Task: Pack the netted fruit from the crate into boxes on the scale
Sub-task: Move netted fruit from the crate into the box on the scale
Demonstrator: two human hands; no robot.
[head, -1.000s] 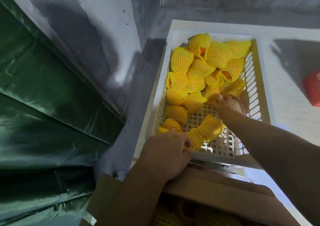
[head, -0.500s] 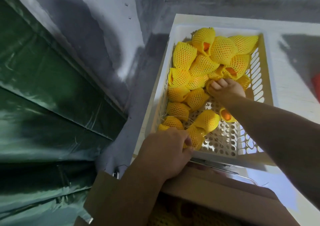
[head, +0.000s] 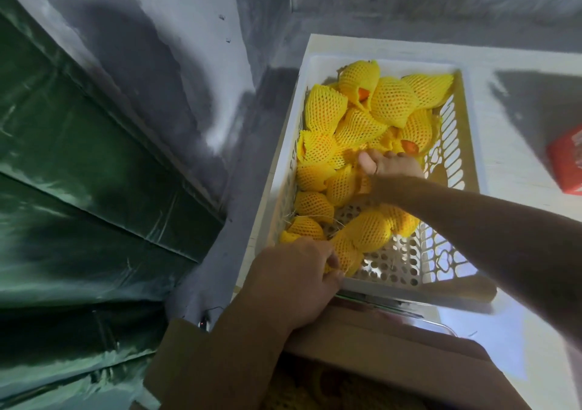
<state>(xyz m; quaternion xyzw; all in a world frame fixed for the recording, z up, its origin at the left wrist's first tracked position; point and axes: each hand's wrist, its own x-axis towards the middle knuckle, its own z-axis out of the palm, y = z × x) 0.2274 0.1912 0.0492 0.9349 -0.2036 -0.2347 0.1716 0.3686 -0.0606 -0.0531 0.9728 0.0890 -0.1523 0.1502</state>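
Observation:
A pale perforated plastic crate [head: 453,145] holds several fruits in yellow foam netting [head: 390,101], piled toward its far end. My left hand [head: 293,280] sits at the crate's near left corner, fingers curled round a netted fruit [head: 346,252]. My right hand [head: 390,167] reaches into the middle of the pile, its fingers curled among the netted fruit; what it holds is hidden. An open cardboard box [head: 378,356] lies just below the crate, with netted fruit dimly visible inside.
A green tarpaulin [head: 78,189] fills the left side, next to a grey concrete wall [head: 176,63]. A red packet [head: 567,161] lies on the white surface right of the crate. A shiny metal edge [head: 409,312] shows between crate and box.
My right hand has pushed further into the pile, dropping a fruit with bare orange showing near the crate's middle. My left hand has stayed on the fruit at the near corner.

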